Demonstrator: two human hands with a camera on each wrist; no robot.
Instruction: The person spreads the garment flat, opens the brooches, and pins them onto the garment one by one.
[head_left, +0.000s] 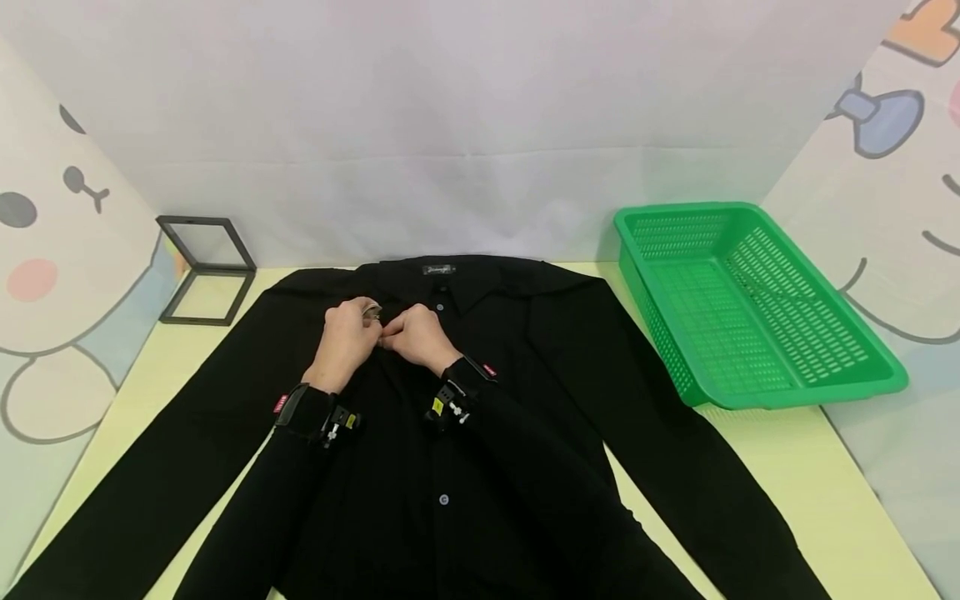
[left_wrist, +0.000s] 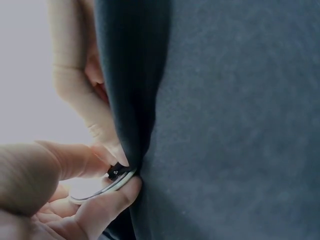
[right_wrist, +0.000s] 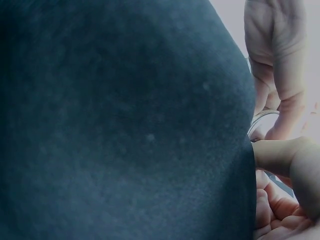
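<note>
A black long-sleeved button shirt (head_left: 570, 333) lies spread on the table, collar at the far side. Over its left chest area, my left hand (head_left: 347, 340) holds a small round badge (head_left: 372, 311) between thumb and fingers. The left wrist view shows the badge's pale rim (left_wrist: 120, 183) against the cloth, with a small black piece beside it. Close against it, my right hand (head_left: 422, 337) pinches a fold of the shirt. Fingers and cloth hide most of the badge's back.
A green plastic basket (head_left: 806, 392) stands at the right, beside the shirt's sleeve. At the back left is an opened black-framed case (head_left: 204, 271) with clear panels. White fabric walls (head_left: 465, 108) enclose the pale yellow table (head_left: 847, 467).
</note>
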